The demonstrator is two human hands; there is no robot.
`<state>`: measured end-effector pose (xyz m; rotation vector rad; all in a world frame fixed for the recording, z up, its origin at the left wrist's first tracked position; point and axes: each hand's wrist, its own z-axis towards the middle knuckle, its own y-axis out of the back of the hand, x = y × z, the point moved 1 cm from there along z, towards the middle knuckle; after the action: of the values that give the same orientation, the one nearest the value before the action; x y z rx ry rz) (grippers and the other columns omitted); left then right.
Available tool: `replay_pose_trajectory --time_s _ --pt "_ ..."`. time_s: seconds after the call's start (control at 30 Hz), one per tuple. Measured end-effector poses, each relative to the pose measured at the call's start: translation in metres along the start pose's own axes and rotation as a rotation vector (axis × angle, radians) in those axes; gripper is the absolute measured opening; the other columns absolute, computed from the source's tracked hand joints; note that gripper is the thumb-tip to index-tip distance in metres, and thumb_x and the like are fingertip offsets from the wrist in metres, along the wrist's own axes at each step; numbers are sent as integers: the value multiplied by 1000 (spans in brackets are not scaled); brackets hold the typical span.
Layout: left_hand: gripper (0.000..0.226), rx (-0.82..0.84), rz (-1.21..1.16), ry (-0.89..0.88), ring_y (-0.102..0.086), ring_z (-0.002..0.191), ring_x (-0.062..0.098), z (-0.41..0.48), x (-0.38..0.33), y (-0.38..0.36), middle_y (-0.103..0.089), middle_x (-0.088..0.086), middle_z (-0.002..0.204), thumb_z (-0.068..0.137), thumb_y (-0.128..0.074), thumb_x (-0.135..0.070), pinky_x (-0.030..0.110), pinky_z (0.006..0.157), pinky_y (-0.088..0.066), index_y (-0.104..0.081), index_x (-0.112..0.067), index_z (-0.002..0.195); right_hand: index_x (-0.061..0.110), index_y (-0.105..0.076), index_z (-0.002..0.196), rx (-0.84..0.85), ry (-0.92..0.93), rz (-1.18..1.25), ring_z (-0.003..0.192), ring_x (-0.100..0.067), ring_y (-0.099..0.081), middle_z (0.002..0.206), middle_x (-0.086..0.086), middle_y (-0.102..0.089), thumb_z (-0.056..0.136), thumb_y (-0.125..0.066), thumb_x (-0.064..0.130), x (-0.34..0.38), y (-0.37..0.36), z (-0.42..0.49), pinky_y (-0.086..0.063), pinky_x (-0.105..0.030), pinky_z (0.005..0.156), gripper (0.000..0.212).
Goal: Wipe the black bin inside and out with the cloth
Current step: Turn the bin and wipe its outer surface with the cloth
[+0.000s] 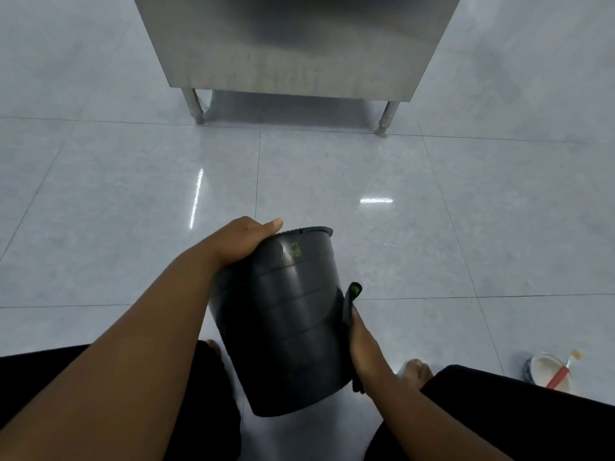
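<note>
The black bin point(286, 321) is held off the floor between my knees, tilted with its far end pointing away from me. My left hand point(239, 242) grips that far end from the left, thumb lying over the rim. My right hand point(364, 347) presses a dark cloth point(351, 302) with a green patch against the bin's right side; the cloth pokes out above and below my fingers. From here the inside of the bin cannot be seen.
A stainless steel cabinet point(293, 44) on short legs stands on the glossy tiled floor ahead. A small white bowl point(549, 371) with a red-handled tool in it sits on the floor at the right. My bare feet and dark trousers flank the bin.
</note>
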<state>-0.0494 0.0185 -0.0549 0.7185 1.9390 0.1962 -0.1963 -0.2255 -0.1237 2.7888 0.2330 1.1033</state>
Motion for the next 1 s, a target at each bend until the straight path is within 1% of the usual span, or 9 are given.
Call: replay_pose_trajectory --time_s 0.07,0.13,0.23,0.33,0.47,0.6,0.7,0.8,1.0 --pt "71 70 -40 34 -69 83 15 -1 -1 1 -77 -1 79 92 -35 -69 34 90 -48 -79 -14 77 50 -35 150 -14 -26 -32 150 -39 -31 164 -5 -33 80 -35 92 23 -2 4 -25 -51 121 81" --pt "71 124 -55 39 -68 79 14 -1 -3 -2 -75 -6 72 94 -31 -67 34 89 -47 -79 -20 71 45 -19 153 -168 418 -361 156 -32 -18 169 -5 -18 103 -37 57 45 -13 4 -20 -37 120 54" --pt "66 94 38 25 -66 76 15 2 -6 -8 -72 -5 69 95 -37 -63 34 82 -46 -75 -19 65 34 -25 160 -299 1011 -961 158 -37 -3 171 -11 -6 102 -35 57 63 -48 -4 -7 -60 123 63" --pt "57 48 205 21 -65 92 21 4 -11 -1 -71 6 91 97 -39 -58 35 84 -46 -73 -15 80 41 -52 145 -164 1282 -1240 158 -32 -4 170 0 -19 98 -48 56 62 -71 -8 -8 -76 114 49" --pt "62 124 183 0 -64 102 18 9 -32 -14 -71 1 105 96 -27 -65 39 96 -45 -72 -23 97 39 -57 142 -125 1381 -1182 158 -29 -8 166 3 -30 96 -53 58 67 -59 4 -7 -75 115 50" --pt "67 -4 144 -21 -64 90 17 8 -26 -20 -68 -2 88 95 -28 -66 34 82 -45 -71 -17 80 31 -43 153 -136 1346 -945 158 -31 -8 168 -1 -25 96 -51 61 63 -32 31 -6 -58 125 65" --pt "62 -7 114 -16 -59 80 16 3 -17 -9 -63 -3 78 97 -29 -62 32 77 -40 -69 -21 72 39 -20 159 -25 786 -399 159 -19 -4 171 3 -11 95 -30 77 49 -5 52 -9 -42 128 75" --pt "61 -22 59 4 -58 73 14 0 -11 -8 -62 -1 73 97 -32 -61 31 75 -40 -66 -22 66 54 -19 155 83 213 -56 152 -28 -29 166 -1 -29 89 -20 84 60 3 54 -26 -51 123 73" --pt "50 -132 -131 49 -58 71 20 -8 13 0 -64 7 71 91 -53 -50 35 78 -41 -68 -7 72 30 -9 164 -265 880 -938 158 -33 6 172 -7 2 96 -28 65 88 -45 24 -4 -57 125 79"
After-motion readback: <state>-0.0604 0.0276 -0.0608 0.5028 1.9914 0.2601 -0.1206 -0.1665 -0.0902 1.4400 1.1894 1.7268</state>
